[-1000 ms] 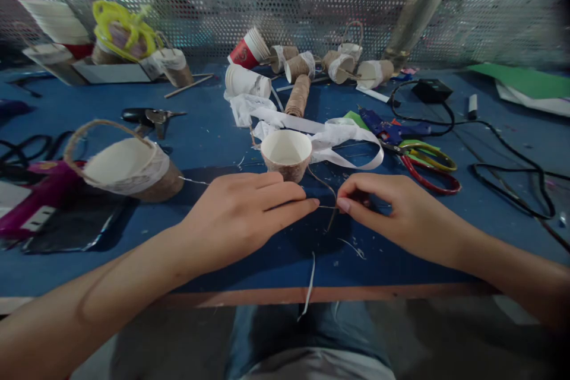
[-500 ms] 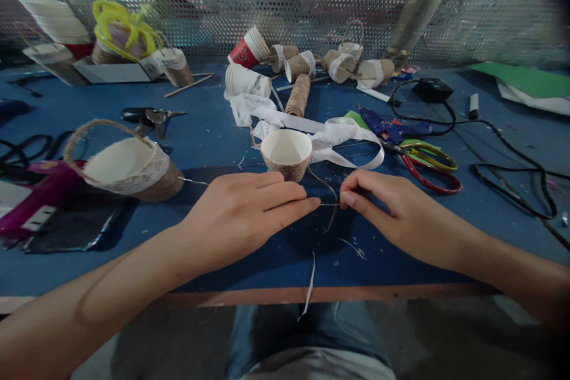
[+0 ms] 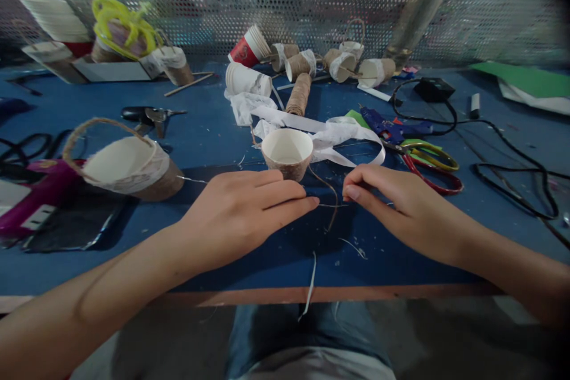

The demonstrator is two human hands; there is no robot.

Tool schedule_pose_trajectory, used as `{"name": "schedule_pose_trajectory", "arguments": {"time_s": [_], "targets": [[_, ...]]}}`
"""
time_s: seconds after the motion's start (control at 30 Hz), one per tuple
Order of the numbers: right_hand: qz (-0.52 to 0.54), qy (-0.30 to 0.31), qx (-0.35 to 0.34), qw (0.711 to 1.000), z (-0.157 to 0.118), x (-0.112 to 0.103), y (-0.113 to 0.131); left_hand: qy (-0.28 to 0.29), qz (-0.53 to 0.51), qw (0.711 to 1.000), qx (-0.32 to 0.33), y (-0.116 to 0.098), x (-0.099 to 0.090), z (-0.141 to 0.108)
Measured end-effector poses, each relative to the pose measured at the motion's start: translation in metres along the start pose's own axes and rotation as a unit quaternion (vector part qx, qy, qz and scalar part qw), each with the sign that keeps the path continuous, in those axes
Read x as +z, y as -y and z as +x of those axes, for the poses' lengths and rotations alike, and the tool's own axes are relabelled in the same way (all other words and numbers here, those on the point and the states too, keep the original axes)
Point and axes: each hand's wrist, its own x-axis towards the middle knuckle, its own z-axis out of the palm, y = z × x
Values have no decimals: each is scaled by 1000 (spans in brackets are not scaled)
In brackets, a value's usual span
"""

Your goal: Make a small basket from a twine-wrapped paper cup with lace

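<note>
My left hand (image 3: 253,205) lies palm down over the table, its fingers closed on a thin silvery wire (image 3: 330,206). A stretch of the wire also shows left of that hand, near the lace-trimmed cup. My right hand (image 3: 392,208) pinches thumb and forefinger together by the wire's other side; the exact contact is hard to see. Just behind my left fingers stands a twine-wrapped paper cup (image 3: 287,154), white inside. A brown twine end (image 3: 333,202) curls down from it between my hands. To the left, a twine-wrapped cup with lace and a handle (image 3: 129,169) leans over.
Scissors (image 3: 431,163), a blue glue gun (image 3: 392,124) and white ribbon (image 3: 312,124) lie behind my hands. At left are a magenta glue gun (image 3: 40,196), a phone (image 3: 78,222) and keys (image 3: 154,119). Wrapped cups (image 3: 341,65) and a twine roll (image 3: 299,95) lie farther back.
My right hand has shifted slightly to the right and up, widening the visible span of wire. My left hand and the cups have hardly moved.
</note>
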Motion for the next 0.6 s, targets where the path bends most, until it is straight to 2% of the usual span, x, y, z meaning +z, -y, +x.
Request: {"name": "schedule_pose_trajectory", "arguments": {"time_s": [0.2,0.6], "targets": [[1,19,-68,997,-1,4,-1,0,7,1000,1,-2,-1,2],[-1,29,-41,999,0,4,-1,11,11,1000,-6,-4,-1,3]]}}
